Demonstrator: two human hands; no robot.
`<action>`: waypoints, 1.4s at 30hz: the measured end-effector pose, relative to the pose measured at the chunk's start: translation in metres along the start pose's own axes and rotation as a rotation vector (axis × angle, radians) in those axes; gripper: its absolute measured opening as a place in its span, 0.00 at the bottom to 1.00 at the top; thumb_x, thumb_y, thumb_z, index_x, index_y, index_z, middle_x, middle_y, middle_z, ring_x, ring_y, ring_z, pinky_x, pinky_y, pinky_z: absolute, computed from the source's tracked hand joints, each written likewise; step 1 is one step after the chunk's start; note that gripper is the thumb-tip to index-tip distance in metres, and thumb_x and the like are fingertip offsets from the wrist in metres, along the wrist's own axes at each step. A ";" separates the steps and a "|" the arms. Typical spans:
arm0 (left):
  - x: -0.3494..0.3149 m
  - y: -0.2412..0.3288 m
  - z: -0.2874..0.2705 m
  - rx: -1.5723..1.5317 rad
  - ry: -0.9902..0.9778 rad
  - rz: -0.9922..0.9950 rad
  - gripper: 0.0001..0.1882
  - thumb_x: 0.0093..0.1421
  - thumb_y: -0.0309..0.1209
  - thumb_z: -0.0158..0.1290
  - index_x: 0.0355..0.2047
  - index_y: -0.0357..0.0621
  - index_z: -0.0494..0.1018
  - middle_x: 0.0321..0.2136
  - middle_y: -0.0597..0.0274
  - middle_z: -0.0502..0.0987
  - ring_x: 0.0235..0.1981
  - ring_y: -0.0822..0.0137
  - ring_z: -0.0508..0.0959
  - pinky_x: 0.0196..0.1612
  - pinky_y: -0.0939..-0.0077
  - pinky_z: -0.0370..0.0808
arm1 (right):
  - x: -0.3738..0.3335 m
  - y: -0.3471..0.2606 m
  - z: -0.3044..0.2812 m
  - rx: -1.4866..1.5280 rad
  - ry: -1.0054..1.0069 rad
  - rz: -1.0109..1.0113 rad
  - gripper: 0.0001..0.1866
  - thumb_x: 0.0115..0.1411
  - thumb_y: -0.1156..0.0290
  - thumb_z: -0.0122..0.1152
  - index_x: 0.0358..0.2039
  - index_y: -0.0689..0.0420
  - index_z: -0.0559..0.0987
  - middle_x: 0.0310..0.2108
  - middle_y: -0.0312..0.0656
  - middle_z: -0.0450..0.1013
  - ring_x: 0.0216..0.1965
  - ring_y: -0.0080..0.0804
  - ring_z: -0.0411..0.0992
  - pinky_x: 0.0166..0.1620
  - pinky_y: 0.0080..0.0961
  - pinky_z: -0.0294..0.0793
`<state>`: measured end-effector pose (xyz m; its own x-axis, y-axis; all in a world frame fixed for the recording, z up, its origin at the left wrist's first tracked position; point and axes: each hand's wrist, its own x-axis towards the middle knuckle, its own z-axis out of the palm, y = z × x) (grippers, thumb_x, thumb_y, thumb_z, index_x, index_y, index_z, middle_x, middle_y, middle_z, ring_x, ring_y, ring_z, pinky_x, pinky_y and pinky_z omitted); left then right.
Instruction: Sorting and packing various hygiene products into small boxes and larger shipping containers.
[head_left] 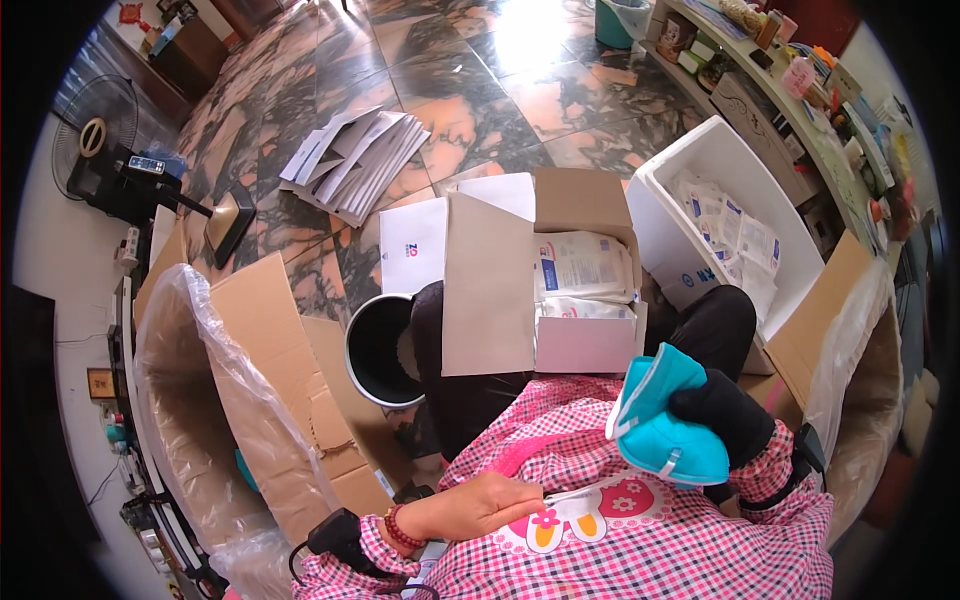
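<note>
**Teal masks in the gloved hand, seated over an open carton**

Pink-checked apron (640,540) fills the lower edge of the view, nearest the camera, with a cartoon patch on its front. Left hand (480,505), bare, bead bracelet at the wrist, rests against the apron; fingers pinched together on a thin white strap (575,492) that runs toward the right hand. Right hand (722,412), in a black glove, closed around a small stack of teal face masks (665,425), held just above the lap, white edging and a valve showing on the stack.

Just beyond the masks, an open cardboard carton (540,280) sits on the person's knees, flaps up; white sealed packets (580,265) lie in its right half. Right of the carton, touching the knee, a white foam box (690,190) holds more flat white packets. Left of the knee, a round black bucket with a metal rim (378,350) stands on the floor.

Large cardboard boxes lined with clear plastic stand at either side: one at the left (230,400), one at the right (860,370). Farther out on the marble floor (480,90), a fanned pile of flat white sheets (355,155). A standing fan (95,135) at the far left; a cluttered shelf (790,90) along the upper right.
</note>
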<state>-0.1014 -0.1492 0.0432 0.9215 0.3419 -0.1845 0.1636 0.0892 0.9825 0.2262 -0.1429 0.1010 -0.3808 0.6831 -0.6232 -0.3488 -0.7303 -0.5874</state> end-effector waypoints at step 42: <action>-0.040 -0.194 -0.147 0.073 1.719 -0.216 0.19 0.68 0.31 0.49 0.55 0.32 0.67 0.54 0.52 0.72 0.56 0.61 0.71 0.60 0.68 0.66 | 0.085 0.023 -0.039 0.162 0.203 -0.470 0.18 0.66 0.67 0.57 0.55 0.59 0.72 0.47 0.41 0.74 0.47 0.33 0.75 0.50 0.35 0.77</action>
<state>-0.2221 -0.0433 -0.1441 -0.5071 0.8591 -0.0694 0.2821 0.2415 0.9285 0.2191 -0.1016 0.0149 0.0159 0.9125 -0.4089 -0.5756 -0.3260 -0.7500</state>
